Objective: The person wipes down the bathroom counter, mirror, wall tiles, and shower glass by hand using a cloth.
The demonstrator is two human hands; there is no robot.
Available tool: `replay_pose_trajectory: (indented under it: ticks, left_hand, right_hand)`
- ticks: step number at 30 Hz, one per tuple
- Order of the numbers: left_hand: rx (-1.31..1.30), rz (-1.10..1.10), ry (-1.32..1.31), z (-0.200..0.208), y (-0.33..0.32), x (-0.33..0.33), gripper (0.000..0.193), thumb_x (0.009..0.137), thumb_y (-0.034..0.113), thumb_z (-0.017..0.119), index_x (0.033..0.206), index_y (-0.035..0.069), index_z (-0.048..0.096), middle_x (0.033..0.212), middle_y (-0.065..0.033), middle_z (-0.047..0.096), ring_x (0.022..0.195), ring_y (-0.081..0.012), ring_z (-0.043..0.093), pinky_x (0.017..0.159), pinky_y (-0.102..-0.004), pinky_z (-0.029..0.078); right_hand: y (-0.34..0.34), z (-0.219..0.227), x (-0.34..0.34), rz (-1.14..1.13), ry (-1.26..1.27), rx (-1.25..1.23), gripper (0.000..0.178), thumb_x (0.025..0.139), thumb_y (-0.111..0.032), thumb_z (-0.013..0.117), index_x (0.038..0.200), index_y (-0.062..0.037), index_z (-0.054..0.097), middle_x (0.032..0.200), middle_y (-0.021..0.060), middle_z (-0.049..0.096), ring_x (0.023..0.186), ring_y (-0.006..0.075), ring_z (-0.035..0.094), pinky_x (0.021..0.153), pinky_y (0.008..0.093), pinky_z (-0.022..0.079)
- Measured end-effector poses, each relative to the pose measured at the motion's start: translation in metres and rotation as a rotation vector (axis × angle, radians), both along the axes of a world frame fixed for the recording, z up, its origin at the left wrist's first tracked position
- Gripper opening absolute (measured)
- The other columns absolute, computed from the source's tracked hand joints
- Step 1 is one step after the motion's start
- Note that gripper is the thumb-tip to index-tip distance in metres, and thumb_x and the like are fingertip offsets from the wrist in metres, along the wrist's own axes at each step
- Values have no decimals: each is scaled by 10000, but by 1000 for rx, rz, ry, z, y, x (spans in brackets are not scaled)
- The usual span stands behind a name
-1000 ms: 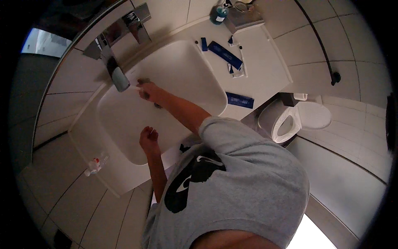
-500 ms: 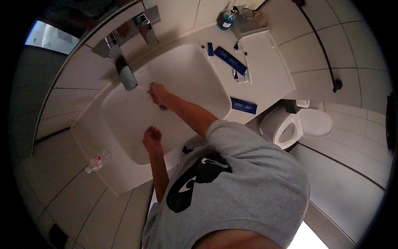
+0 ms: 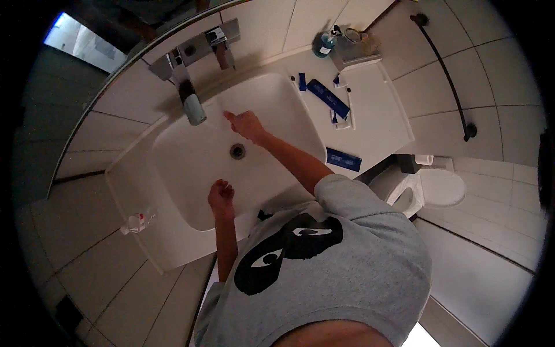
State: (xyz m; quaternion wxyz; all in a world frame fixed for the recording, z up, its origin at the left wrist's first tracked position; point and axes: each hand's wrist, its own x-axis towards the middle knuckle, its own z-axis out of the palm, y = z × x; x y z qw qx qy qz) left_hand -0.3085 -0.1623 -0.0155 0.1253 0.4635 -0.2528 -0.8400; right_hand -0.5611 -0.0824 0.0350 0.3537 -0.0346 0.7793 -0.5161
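Over the white sink basin [image 3: 191,196], my right hand [image 3: 245,126] reaches in from the right, a finger stretched out toward the faucet spout [image 3: 194,110] but apart from it. I see nothing held in it. The round drain [image 3: 237,151] lies just below that hand. My left hand [image 3: 221,198] hovers above the near part of the basin, palm turned up and fingers curled in. Whether anything small is inside those fingers is hidden. Neither hand touches the wall-mounted chrome faucet handle [image 3: 216,37].
On the right counter lie a long blue packet [image 3: 328,98], another blue packet [image 3: 343,159] and small white-and-blue items [image 3: 340,119]. A blue soap pump bottle [image 3: 325,45] stands at the back. A clear plastic bottle [image 3: 134,223] lies at the left edge. A toilet [image 3: 407,196] is at right.
The whole view has shifted a little. My right hand has moved off the drain toward the back of the basin, and its finger now points out. My left hand stays curled.
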Motion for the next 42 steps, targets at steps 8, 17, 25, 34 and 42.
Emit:
replay_pose_trajectory:
  ticks: [8, 17, 25, 34, 42]
  left_hand:
    - [30, 36, 89, 10, 1, 0, 132, 868, 107, 511, 927, 44, 610, 815, -65, 589, 685, -185, 554, 615, -294, 470]
    - [13, 136, -95, 15, 3, 5, 132, 858, 124, 527, 915, 34, 606, 789, -65, 590, 682, -197, 564, 626, -307, 491]
    - [-7, 143, 48, 9, -5, 11, 144, 855, 123, 532, 927, 18, 600, 786, -81, 589, 645, -200, 557, 589, -308, 471]
    - [-86, 143, 1, -8, -15, 26, 190, 853, 112, 493, 970, 17, 608, 798, -78, 598, 643, -198, 569, 598, -312, 480]
    - [-83, 226, 16, 6, -10, 24, 139, 868, 149, 558, 936, 42, 615, 784, -64, 603, 635, -171, 565, 571, -286, 467]
  right_hand:
    - [-1, -74, 10, 409, 871, 392, 216, 869, -186, 530, 766, -26, 633, 639, 186, 611, 685, 355, 646, 621, 464, 521]
    - [-18, -23, -20, 352, 1152, 246, 158, 827, -164, 541, 775, -42, 628, 704, 232, 620, 690, 425, 622, 643, 516, 516]
    - [-59, 75, -107, 590, 1261, 368, 272, 875, -263, 525, 804, -33, 653, 713, 200, 651, 754, 391, 665, 689, 478, 546]
    - [-63, 81, -137, 737, 1253, 507, 341, 879, -335, 465, 967, -80, 673, 847, 190, 674, 884, 385, 667, 808, 471, 544]
    - [-58, 79, -125, 803, 1253, 417, 384, 960, -263, 365, 858, -4, 629, 772, 178, 669, 744, 381, 655, 688, 496, 529]
